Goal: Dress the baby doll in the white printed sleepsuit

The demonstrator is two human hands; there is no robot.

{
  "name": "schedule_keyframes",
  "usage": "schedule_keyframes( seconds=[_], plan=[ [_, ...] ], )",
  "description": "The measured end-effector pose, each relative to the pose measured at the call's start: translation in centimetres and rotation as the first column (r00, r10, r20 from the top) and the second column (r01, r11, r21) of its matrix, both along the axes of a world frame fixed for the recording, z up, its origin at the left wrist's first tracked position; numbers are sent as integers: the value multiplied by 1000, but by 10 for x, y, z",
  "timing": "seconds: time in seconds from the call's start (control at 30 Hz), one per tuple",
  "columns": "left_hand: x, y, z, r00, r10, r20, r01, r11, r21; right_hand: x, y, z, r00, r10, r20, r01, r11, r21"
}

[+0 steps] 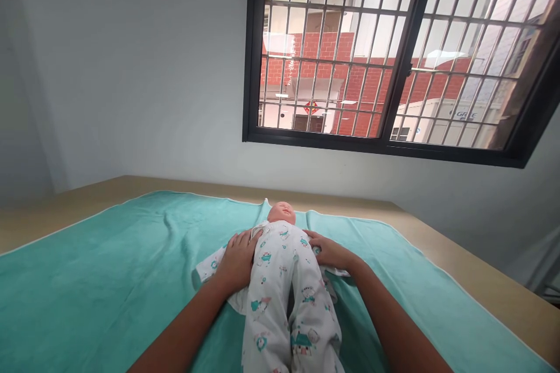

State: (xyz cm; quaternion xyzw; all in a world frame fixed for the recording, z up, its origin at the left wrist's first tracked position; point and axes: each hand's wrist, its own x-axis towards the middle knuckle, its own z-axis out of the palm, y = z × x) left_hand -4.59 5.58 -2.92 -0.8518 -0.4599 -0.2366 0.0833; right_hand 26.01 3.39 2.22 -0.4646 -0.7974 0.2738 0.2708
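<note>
A baby doll (282,211) lies on its back on a turquoise blanket (131,262), its head pointing away from me. White baby trousers (284,280) with small teal prints cover its body from the chest down, and the legs stretch toward me. A matching printed top shows beneath, its sleeve (210,265) spread out at the left. My left hand (238,259) rests along the doll's left-of-view side, fingers extended over the cloth and thumb by the waistband. On the other side, my right hand (330,252) touches the trousers near the waist, its fingers apart and partly hidden by cloth.
The blanket lies over a wooden tabletop (431,233), whose bare edges show at the back and sides. Behind it stands a pale wall (153,70) with a dark-framed, barred window (385,64). Blanket folds run beside the doll.
</note>
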Motion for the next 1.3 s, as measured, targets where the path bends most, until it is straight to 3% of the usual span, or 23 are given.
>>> schedule_keyframes(
  seconds=[0.3,0.53,0.7,0.87,1.03,1.3],
  plan=[
    [7,-7,6,998,45,35,-45,999,9,-11,2,-7,989,-95,-111,106,990,92],
    [13,-13,13,994,64,86,-66,997,26,-16,9,-19,955,-250,-158,281,935,216],
    [15,-14,15,989,95,114,-100,994,45,-15,12,-23,943,-287,-170,323,914,247],
    [13,-8,9,990,123,69,-127,990,62,-10,15,-25,980,-197,30,180,941,287],
    [14,0,-3,986,168,16,-169,977,131,-12,18,-34,907,-272,320,144,918,370],
    [13,-6,4,990,144,12,-144,987,76,-25,11,-39,863,-399,309,223,850,477]
  ],
)
